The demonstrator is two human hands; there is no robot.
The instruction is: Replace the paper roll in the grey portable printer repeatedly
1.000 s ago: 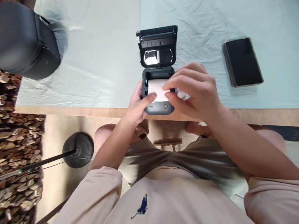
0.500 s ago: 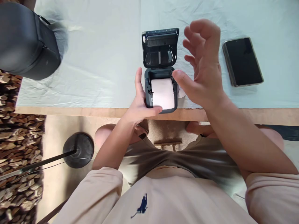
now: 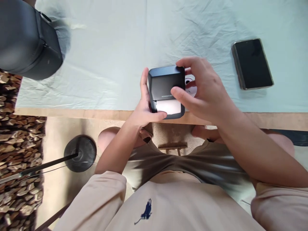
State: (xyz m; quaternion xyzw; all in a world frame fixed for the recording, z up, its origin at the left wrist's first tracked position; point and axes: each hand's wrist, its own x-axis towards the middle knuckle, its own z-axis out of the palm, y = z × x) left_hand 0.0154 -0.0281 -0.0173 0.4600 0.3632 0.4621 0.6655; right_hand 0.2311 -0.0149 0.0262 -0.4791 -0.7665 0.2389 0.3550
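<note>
A small dark portable printer [image 3: 166, 84] sits at the table's near edge, its lid down over most of the body. White paper [image 3: 169, 106] shows along its near side. My left hand [image 3: 144, 110] grips the printer from the left, thumb across the near edge and a finger up along the side. My right hand [image 3: 204, 88] is bent over the lid from the right, index fingertip at the far right corner and thumb on the lid's top. Partly hidden behind those fingers, a round white thing [image 3: 191, 87] with a dark centre lies beside the printer.
A phone [image 3: 253, 64] in a case lies on the light green cloth [image 3: 103, 57] to the right. At the far left stands a dark rounded case [image 3: 29, 41]. Below the wooden table edge [image 3: 72, 113] are a round stand base [image 3: 80, 153] and a woodpile-patterned surface [image 3: 21, 144].
The printer's lid has swung from upright down over the paper roll. My right hand has come down from above right onto the lid, while my left hand has kept its grip.
</note>
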